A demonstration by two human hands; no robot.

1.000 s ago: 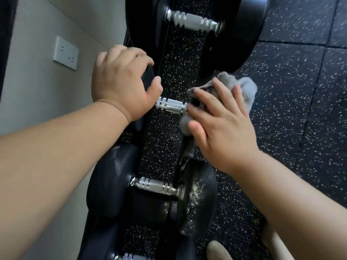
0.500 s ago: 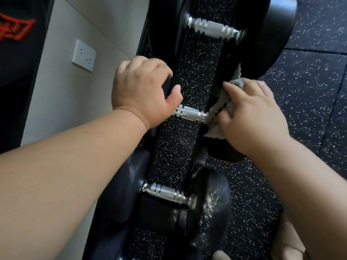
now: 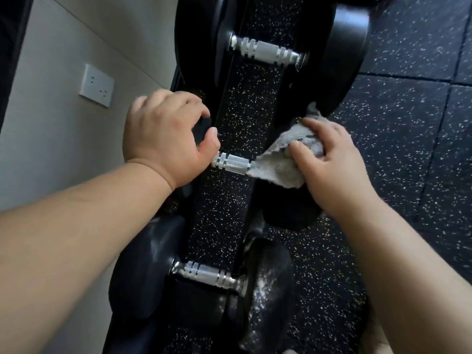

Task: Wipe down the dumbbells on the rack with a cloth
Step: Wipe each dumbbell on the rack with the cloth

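Middle dumbbell (image 3: 231,163) is lying across the rack (image 3: 288,98), its knurled silver handle showing between the two hands. The grey cloth (image 3: 277,166) is sitting bunched on the right end of that handle and over the right head of the middle dumbbell, covering most of it. Right hand (image 3: 332,167) is gripping the cloth: fingers (image 3: 319,126) are curling over the top of the wad, the thumb is pressing into it from the handle side, and the hand is pushing the cloth onto the head. Left hand (image 3: 163,139) is clamping the left head of the middle dumbbell, fingers bending over the black head and the thumb lying just beside the handle's left end.

The rack is holding three dumbbells in view. Far dumbbell (image 3: 265,51) is sitting beyond the middle dumbbell, bigger heads, its right head almost touching the cloth. Near dumbbell (image 3: 207,273) is sitting on the near side of the middle dumbbell, whitish dusty smears showing on its right head.

Black speckled floor (image 3: 408,149) is showing to the right of the middle dumbbell and through the gap between the rails. A beige wall (image 3: 63,136) is running to its left, carrying a white socket plate (image 3: 96,85).
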